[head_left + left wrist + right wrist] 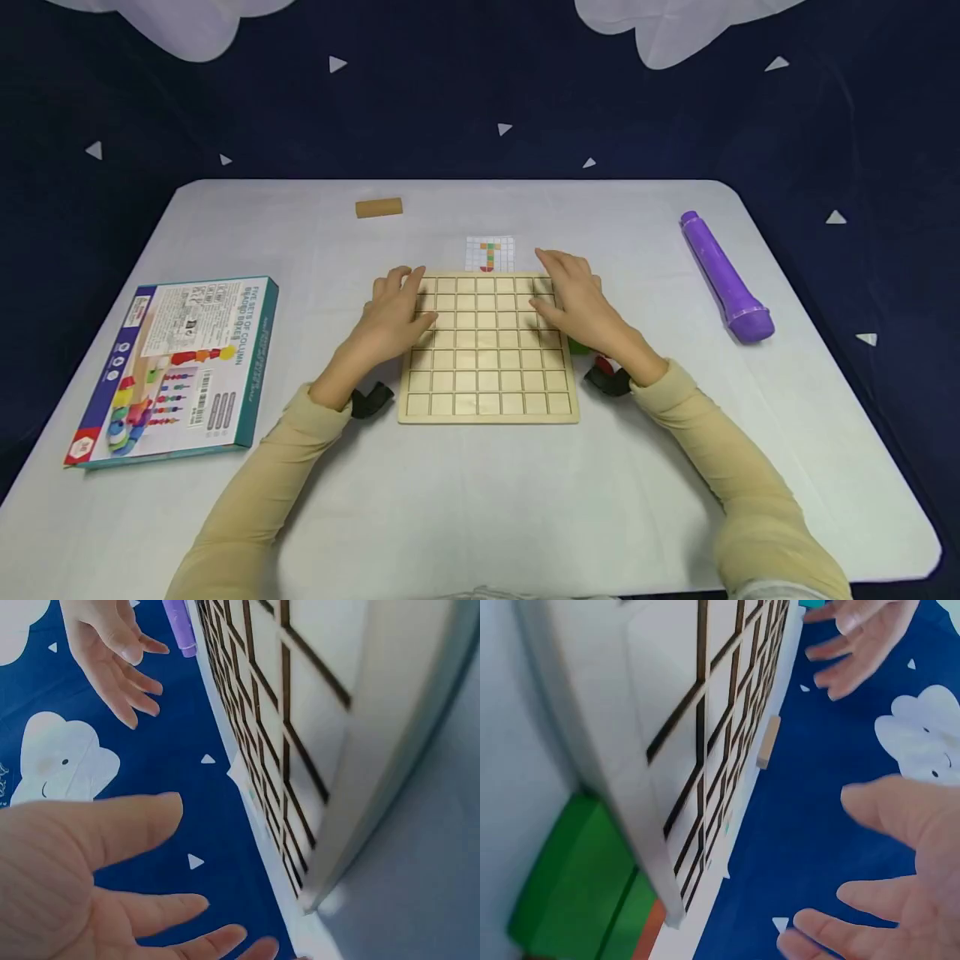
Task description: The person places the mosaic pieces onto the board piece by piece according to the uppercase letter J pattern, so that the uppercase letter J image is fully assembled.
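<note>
A pale wooden grid board (487, 360) with square cells lies flat on the table between the two hands. My left hand (388, 318) is over its left edge, fingers spread and relaxed, holding nothing. Over the upper right edge is my right hand (583, 308), its thumb and fingers apart, also holding nothing. Just beyond the board's far edge lies a small pattern card (491, 254) with coloured squares on a grid. Green blocks (577, 885) sit beside the board's right edge, mostly hidden under the right hand in the head view. A red piece (606, 365) peeks out near the right wrist.
A flat toy box (180, 367) lies on the left of the white table (480, 500). At the right is a purple microphone-shaped object (726, 279). A small brown block (378, 207) rests near the far edge. Dark patterned cloth (420, 92) hangs behind.
</note>
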`<state>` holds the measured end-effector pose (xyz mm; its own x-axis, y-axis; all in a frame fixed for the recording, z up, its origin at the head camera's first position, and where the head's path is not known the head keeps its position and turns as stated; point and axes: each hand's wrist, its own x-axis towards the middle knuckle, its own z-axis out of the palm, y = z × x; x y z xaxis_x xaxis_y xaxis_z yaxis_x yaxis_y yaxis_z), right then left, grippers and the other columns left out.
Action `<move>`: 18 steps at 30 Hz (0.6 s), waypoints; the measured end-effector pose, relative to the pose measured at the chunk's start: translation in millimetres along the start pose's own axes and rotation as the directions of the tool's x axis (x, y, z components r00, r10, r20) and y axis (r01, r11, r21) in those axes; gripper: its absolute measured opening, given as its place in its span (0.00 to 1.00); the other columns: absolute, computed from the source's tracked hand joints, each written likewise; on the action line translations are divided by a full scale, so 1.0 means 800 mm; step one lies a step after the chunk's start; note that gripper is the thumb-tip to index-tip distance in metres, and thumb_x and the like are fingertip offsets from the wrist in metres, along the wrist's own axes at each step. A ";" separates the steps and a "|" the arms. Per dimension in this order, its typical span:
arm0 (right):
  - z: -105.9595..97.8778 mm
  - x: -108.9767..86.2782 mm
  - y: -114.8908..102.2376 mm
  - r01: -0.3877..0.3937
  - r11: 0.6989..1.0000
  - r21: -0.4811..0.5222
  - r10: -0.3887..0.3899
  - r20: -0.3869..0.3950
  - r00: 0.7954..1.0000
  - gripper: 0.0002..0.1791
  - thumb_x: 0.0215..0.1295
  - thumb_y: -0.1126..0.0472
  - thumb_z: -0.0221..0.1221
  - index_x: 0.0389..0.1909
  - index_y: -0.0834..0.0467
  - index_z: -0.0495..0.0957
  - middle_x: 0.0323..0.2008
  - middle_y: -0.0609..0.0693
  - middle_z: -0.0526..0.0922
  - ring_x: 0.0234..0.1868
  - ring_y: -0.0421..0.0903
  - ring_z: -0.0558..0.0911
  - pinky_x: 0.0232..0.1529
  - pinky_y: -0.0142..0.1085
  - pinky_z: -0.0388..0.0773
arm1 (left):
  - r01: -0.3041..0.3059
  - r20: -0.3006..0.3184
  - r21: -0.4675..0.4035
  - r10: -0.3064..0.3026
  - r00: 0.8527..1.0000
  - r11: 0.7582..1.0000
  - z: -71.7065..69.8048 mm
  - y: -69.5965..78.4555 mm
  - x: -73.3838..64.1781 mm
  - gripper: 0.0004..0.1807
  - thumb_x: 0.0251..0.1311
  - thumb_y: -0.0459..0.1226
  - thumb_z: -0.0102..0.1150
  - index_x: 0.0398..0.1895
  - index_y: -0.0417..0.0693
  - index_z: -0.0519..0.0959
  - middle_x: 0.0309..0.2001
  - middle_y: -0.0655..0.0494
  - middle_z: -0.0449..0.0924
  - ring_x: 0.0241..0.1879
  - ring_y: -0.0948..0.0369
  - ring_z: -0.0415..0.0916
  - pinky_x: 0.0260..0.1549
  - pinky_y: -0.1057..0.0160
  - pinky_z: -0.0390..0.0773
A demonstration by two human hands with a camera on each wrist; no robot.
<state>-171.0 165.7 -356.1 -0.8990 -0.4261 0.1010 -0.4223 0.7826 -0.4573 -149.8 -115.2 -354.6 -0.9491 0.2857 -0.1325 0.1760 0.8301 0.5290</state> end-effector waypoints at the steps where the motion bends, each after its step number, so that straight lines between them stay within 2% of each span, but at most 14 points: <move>1: -0.001 -0.002 0.002 0.023 1.000 0.005 -0.023 -0.036 0.999 0.38 0.64 0.58 0.57 0.71 0.63 0.53 0.66 0.64 0.62 0.64 0.60 0.61 0.58 0.56 0.60 | 0.001 -0.006 -0.010 -0.001 1.000 1.000 0.000 -0.001 -0.001 0.38 0.65 0.42 0.51 0.72 0.39 0.48 0.70 0.36 0.49 0.68 0.41 0.49 0.59 0.38 0.62; 6: -0.006 -0.009 0.013 0.089 0.995 0.039 -0.080 -0.185 0.979 0.31 0.60 0.67 0.59 0.64 0.68 0.63 0.53 0.65 0.73 0.47 0.57 0.70 0.49 0.47 0.68 | 0.027 -0.028 -0.056 -0.028 0.999 0.998 -0.002 -0.007 -0.001 0.34 0.64 0.38 0.52 0.69 0.33 0.54 0.60 0.33 0.60 0.55 0.45 0.65 0.52 0.48 0.70; 10: -0.011 -0.014 0.022 0.105 0.994 0.030 -0.094 -0.251 0.963 0.27 0.58 0.70 0.60 0.59 0.68 0.69 0.46 0.63 0.77 0.38 0.55 0.72 0.40 0.42 0.68 | 0.051 -0.019 -0.052 -0.052 0.998 0.997 -0.002 -0.015 0.000 0.32 0.63 0.36 0.52 0.67 0.32 0.57 0.53 0.36 0.67 0.43 0.50 0.68 0.41 0.54 0.71; 15: -0.020 -0.022 0.034 0.079 0.996 0.026 -0.070 -0.259 0.963 0.22 0.58 0.70 0.60 0.55 0.67 0.74 0.40 0.61 0.80 0.31 0.51 0.71 0.33 0.34 0.63 | 0.051 -0.021 -0.080 -0.053 0.998 0.995 0.001 -0.024 0.000 0.28 0.61 0.33 0.55 0.64 0.33 0.63 0.35 0.44 0.76 0.28 0.57 0.69 0.27 0.64 0.67; 18: -0.024 -0.028 0.043 0.051 0.999 0.017 -0.046 -0.230 0.972 0.19 0.58 0.70 0.59 0.52 0.66 0.76 0.36 0.59 0.81 0.28 0.47 0.68 0.29 0.31 0.60 | 0.052 -0.020 -0.092 -0.054 0.998 0.994 0.003 -0.028 0.000 0.27 0.59 0.33 0.57 0.62 0.33 0.65 0.31 0.45 0.77 0.23 0.60 0.69 0.24 0.66 0.66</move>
<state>-167.6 211.0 -357.4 -0.8813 -0.3457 0.3223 -0.4656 0.7520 -0.4666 -152.9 -132.7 -368.3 -0.9623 0.2305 -0.1444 0.1013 0.7965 0.5962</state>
